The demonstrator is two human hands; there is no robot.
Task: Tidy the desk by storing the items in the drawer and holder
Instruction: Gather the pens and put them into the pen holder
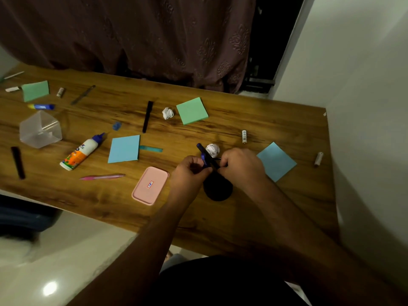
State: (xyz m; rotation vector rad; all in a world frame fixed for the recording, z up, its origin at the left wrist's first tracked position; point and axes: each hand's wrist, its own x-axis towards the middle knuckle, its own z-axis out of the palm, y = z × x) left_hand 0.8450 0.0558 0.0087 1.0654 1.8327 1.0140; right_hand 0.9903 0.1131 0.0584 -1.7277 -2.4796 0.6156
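Four sticky-note pads: two green [192, 110] [35, 90], two blue [124, 149] [276, 161]. Two crumpled paper balls [167, 113] [212, 150]. Three batteries [244, 136] [318, 159] [60, 92]. One glue bottle [81, 152]. One glue stick [41, 106]. One pink pen [102, 176]. One pink lid [150, 185]. One clear plastic container [39, 129]. Two black combs [147, 116] [18, 162]. One black holder [218, 186]. One blue sharpener [116, 126].

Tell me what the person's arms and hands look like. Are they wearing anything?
Both forearms are bare, with no sleeves in view. The left hand and right hand wear no gloves, and I see no rings, watch or bracelet.
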